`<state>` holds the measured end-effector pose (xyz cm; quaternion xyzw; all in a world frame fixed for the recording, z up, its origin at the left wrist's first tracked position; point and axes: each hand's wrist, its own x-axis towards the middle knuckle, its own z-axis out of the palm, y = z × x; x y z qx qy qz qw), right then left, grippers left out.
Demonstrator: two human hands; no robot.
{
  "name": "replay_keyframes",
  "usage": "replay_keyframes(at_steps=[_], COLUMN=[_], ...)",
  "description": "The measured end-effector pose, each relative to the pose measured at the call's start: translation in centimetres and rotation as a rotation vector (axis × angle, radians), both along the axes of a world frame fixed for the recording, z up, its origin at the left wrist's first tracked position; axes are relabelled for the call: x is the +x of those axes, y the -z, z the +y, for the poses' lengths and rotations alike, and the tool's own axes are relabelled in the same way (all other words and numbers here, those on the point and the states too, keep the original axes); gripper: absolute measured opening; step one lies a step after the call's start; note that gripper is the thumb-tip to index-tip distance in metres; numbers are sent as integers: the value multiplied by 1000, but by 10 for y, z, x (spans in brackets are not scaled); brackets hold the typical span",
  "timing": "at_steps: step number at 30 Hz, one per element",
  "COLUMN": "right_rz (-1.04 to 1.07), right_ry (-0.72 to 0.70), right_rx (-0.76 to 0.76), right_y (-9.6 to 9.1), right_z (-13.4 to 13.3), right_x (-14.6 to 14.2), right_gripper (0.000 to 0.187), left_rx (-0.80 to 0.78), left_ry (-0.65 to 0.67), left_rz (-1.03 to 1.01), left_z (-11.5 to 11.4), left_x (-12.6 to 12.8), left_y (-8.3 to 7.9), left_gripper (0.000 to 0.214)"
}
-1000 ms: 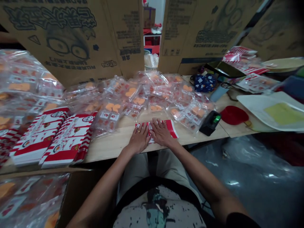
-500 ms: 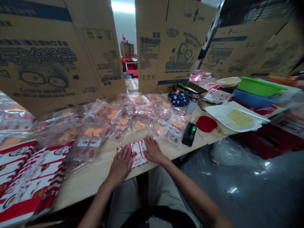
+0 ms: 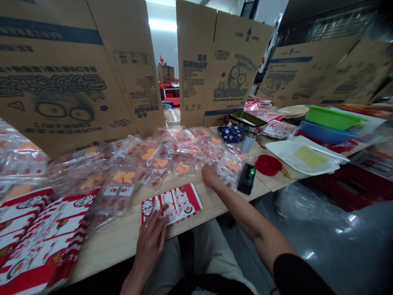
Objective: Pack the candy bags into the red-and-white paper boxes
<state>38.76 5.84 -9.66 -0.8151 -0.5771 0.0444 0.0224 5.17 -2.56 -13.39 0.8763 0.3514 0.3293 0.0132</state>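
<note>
A red and white printed card sleeve (image 3: 181,200) lies flat near the table's front edge, with a cartoon head and food pictures on it. My left hand (image 3: 152,233) rests on its lower left corner, fingers stretched out. Beyond the sleeve, my right hand (image 3: 210,175) is curled over the left edge of a clear plastic packet (image 3: 230,168) holding orange and brown pieces. Its fingertips are partly hidden, and they appear closed on the plastic. More such packets (image 3: 150,153) are heaped along the back of the table.
Stacked red and white printed sleeves (image 3: 61,229) lie at the left. Toward the right stand a black tape dispenser (image 3: 246,179), a red round dish (image 3: 268,164), a bottle (image 3: 248,141), a white tray (image 3: 276,149) and a green basin (image 3: 334,116). Cardboard panels (image 3: 129,73) rise behind.
My right hand has left the printed sleeve and reached forward to the packets. My left hand has slid toward me and to the left, uncovering more of the sleeve. The view has shifted slightly.
</note>
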Motion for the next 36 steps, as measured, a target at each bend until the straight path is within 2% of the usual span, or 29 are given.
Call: replay_keyframes(at_steps=[2, 4, 6, 8, 10, 11, 13, 14, 16, 18, 21, 25, 27, 30, 33, 36], right_rz=[5, 5, 7, 20, 46, 62, 95, 108, 127, 134, 142, 176, 184, 188, 208, 262], right_ry=[-27, -20, 6, 20, 35, 53, 121, 167, 259, 314, 302, 231, 239, 295, 340, 338], right_rx=[5, 28, 55, 61, 33, 10, -40, -59, -77, -60, 4, 70, 115, 193, 265, 290], right_y=[-12, -29, -47, -62, -70, -71, -66, -61, -46, -29, -2, 20, 24, 28, 31, 33], right_z=[7, 15, 24, 32, 36, 36, 29, 23, 4, -18, -49, -71, -73, -72, -67, -62], right_x=[4, 9, 16, 23, 30, 33, 38, 40, 43, 44, 40, 35, 35, 39, 45, 49], right_gripper=[47, 40, 39, 39, 41, 43, 46, 45, 46, 50, 57, 59, 57, 58, 59, 57], left_rx=[-27, -70, -152, -299, -580, -782, -1290, -1439, -1578, -1626, -1631, -1555, -1489, -1366, -1235, -1127], left_ry=[-10, -18, -20, -12, -12, -23, -36, -17, -9, -53, -133, -172, -176, -169, -135, -78], left_rz=[-27, -80, -170, -304, -496, -612, -832, -850, -834, -816, -805, -809, -825, -870, -958, -1075], left_z=[-3, -3, 0, 6, 14, 20, 36, 45, 65, 85, 107, 118, 118, 121, 128, 136], left_x=[0, -1, 3, 16, 42, 58, 99, 121, 167, 209, 260, 294, 297, 285, 258, 224], left_y=[2, 1, -8, -22, -40, -48, -62, -66, -69, -65, -54, -41, -36, -34, -39, -53], left_gripper=[33, 33, 32, 28, 24, 22, 18, 17, 14, 19, 34, 37, 37, 32, 19, 20])
